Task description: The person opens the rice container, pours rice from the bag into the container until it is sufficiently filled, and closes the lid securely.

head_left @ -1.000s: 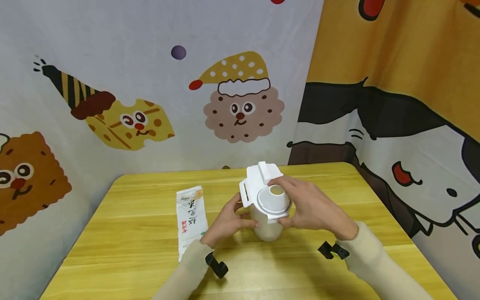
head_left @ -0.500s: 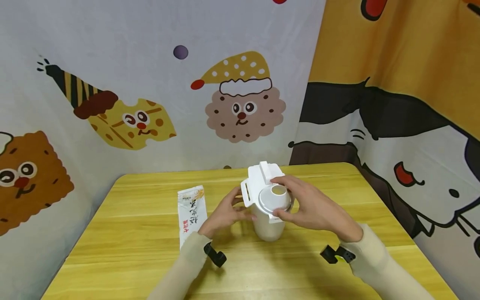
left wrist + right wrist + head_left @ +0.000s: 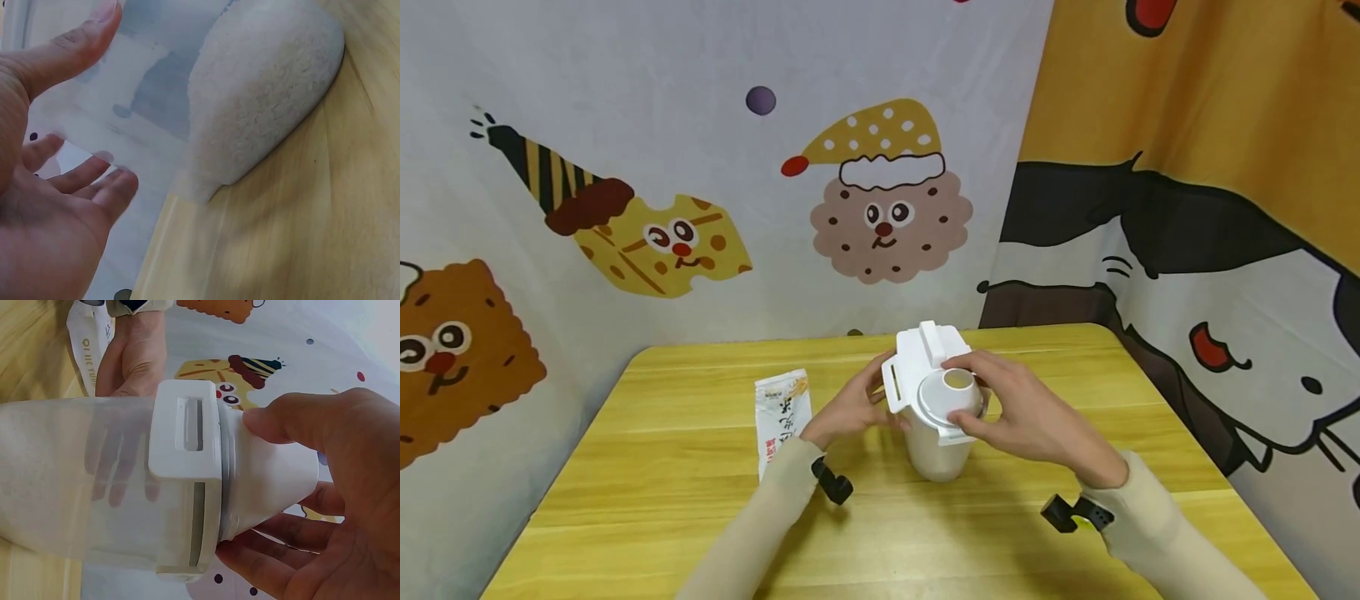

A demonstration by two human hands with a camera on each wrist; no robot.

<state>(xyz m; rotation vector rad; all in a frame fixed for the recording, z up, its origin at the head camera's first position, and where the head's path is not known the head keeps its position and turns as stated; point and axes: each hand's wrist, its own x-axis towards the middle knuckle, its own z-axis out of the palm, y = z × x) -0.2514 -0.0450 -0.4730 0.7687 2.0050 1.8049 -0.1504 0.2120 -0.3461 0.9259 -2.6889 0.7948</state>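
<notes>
A translucent storage container (image 3: 938, 460) with a white lid (image 3: 917, 354) stands upright on the table, rice (image 3: 269, 94) filling its lower part. My right hand (image 3: 1033, 412) grips the white tapered cap (image 3: 269, 469) on the lid, thumb on one side and fingers on the other. A round, beige-looking recess shows in the cap's top. At the container's left side is my left hand (image 3: 853, 408), its thumb toward the front and its loosely extended fingers (image 3: 119, 456) visible through the clear wall. Whether all its fingertips touch the container I cannot tell.
A white printed packet (image 3: 782, 408) lies flat on the wooden table (image 3: 655, 467), left of the container and partly behind the left forearm. Cartoon-print curtains (image 3: 700, 167) hang behind and to the right of the table. Each wrist carries a black camera mount (image 3: 832, 481).
My left hand has slid slightly farther back along the container, its thumb moving off the front. The right thumb has shifted up and left around the cap. The container stays in place.
</notes>
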